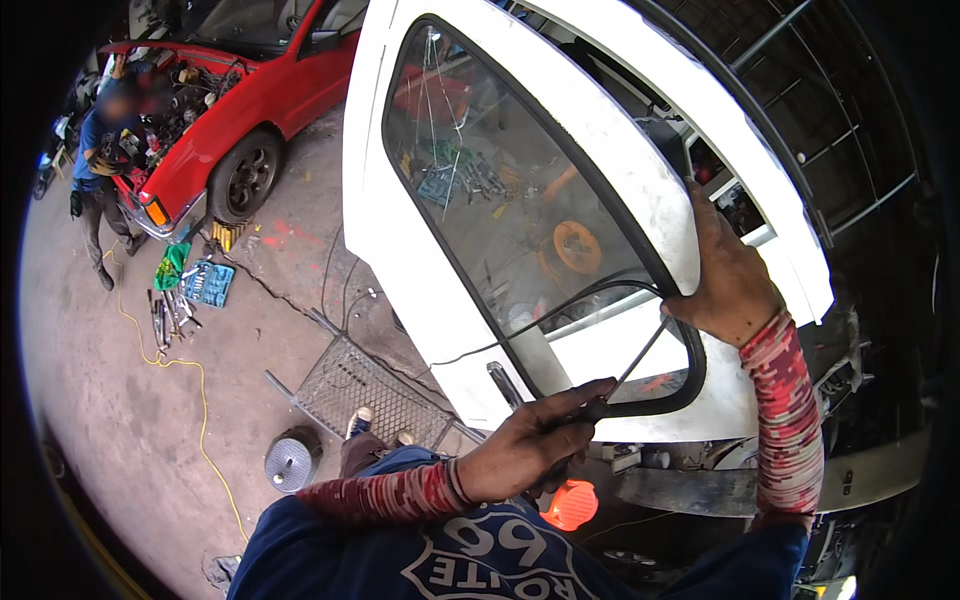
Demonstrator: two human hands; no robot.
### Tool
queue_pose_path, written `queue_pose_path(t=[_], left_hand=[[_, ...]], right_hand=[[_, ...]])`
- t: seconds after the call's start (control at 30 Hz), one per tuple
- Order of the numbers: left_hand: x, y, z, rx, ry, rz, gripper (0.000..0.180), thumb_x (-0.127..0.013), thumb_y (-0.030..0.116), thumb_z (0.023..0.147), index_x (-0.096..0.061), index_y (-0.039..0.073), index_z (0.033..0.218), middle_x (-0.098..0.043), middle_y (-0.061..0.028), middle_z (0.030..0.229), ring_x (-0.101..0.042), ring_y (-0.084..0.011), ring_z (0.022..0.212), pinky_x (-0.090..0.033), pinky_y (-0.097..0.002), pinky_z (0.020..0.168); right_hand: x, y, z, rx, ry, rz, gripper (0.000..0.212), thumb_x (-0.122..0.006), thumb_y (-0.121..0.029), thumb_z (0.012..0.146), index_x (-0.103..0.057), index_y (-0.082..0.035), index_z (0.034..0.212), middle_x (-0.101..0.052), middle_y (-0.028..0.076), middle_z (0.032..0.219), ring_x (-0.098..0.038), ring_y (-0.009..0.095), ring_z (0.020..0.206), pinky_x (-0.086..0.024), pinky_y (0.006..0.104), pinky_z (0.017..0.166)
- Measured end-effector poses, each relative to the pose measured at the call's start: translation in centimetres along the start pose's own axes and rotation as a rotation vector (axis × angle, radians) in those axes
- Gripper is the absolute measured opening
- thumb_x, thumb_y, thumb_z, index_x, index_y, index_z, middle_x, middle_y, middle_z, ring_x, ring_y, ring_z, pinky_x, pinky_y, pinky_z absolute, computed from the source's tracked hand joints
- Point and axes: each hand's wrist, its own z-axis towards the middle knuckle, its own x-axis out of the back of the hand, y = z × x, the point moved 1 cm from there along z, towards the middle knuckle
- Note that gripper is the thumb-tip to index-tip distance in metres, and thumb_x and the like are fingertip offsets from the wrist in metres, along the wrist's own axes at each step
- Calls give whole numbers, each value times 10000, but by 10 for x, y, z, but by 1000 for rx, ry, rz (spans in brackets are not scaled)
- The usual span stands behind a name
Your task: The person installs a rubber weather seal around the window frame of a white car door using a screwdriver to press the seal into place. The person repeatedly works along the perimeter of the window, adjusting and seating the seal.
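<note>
I've left hand (528, 445) clenched round a slim tool (642, 357), shaft toward 1 o'clock; right hand (732, 280) on white door (415, 250) — steadying it, presumably; can't tell its grip.

Stained floor (270, 385), blue tool tray (208, 284), green bag (171, 267), loose tools (160, 319), yellow cord (203, 393)

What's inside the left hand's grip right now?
The left hand holds a slim tool; its metal shaft and part of its dark handle show. Fingers cover the rest of the handle, so its full shape cannot be seen.
</note>
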Motion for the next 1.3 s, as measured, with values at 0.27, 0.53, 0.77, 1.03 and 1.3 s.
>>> queue_pose_path(t=[0.27,0.53,0.77,1.03,1.3], left_hand=[[6,-3,7,-76,-15,81,588,-562,208,1029,-389,78,1576,-546,4,802,-525,-81,617,-457,-246,546],[22,14,7,-157,15,273,550,-549,188,1007,-449,71,1535,-542,16,752,-510,-65,587,-436,-260,497],[17,24,8,-41,65,265,521,-522,96,1034,-424,43,1542,-568,-26,774,-489,-54,539,-408,-225,498],[30,19,0,34,31,-112,580,-529,125,1000,-401,60,1562,-578,-88,823,-516,-109,581,-422,-231,482],[37,0,-15,-394,183,504,524,-605,46,952,-502,46,1466,-666,-65,942,-617,-125,860,-489,-301,734]], right_hand=[[-29,32,-32,-91,192,212,1163,-881,-78,557,-324,-60,1578,-625,265,1333,-661,447,1146,-550,463,937],[-39,34,-27,19,323,272,1035,-828,-60,623,-388,-62,1560,-639,243,1351,-653,410,1202,-510,444,1050],[-44,38,-29,31,371,70,1059,-885,-175,598,-423,-148,1550,-707,196,1241,-739,371,1011,-571,437,1003],[-35,26,-31,0,384,43,1006,-857,-240,623,-452,-135,1539,-724,207,1192,-740,378,998,-577,430,976],[-30,5,-26,-19,348,300,960,-752,-113,666,-403,-62,1559,-669,249,1289,-671,403,1172,-507,442,1044]])
